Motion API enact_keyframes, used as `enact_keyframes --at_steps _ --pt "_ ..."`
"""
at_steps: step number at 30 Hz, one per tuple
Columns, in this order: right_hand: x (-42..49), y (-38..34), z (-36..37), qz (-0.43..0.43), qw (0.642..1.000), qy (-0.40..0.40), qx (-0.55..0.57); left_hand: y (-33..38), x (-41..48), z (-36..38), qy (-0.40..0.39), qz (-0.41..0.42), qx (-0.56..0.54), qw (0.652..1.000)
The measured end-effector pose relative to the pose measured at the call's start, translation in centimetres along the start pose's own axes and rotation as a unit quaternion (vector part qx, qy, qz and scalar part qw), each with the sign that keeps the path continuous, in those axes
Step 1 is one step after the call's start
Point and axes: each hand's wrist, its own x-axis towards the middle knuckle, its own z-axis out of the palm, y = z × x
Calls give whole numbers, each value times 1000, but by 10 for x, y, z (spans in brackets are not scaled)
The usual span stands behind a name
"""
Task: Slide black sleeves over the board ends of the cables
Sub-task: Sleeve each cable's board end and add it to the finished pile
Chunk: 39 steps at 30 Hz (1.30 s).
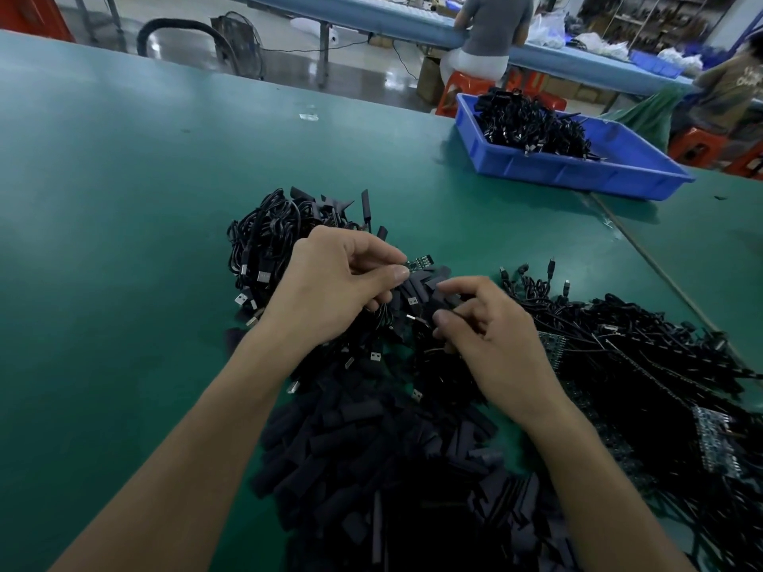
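Only blurred, unreadable pale lettering shows on a seated person's brown shirt (739, 82).

Matt sleeves (371, 460), plastic tray (578, 171).

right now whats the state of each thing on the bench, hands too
left hand: pinches a bare board end, no sleeve on it yet
right hand: pinches a black sleeve, apart from the board
sleeve pile: loose heap on the table
right cable pile: tangled, boards bare
blue tray: holds heaped black cables
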Motion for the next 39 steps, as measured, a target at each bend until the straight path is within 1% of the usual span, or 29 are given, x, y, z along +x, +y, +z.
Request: enact_keyframes --at_steps 2,4,8,12,15,24,34,39 --pt "1 0 0 -14 999 41 22 -1 0 0 -4 0 8 1000" --pt "3 -1 0 -23 997 65 32 -1 -1 0 -11 -1 15 1000" --pt "4 -3 -1 -23 995 71 72 -1 -1 1 -17 -3 14 1000" --pt "4 -5 -4 -39 989 106 95 1 -2 2 -24 -5 7 1000" --pt "3 -8 -4 -44 986 114 111 2 -3 3 -30 -9 -3 1000" --pt "4 -12 -2 -59 981 162 95 6 -4 7 -58 -20 -33 998" --pt "6 -10 1 -74 982 170 47 6 -5 8 -72 -24 -33 997" --pt "7 -9 -5 -71 987 136 38 6 -5 6 -83 -21 -26 996"
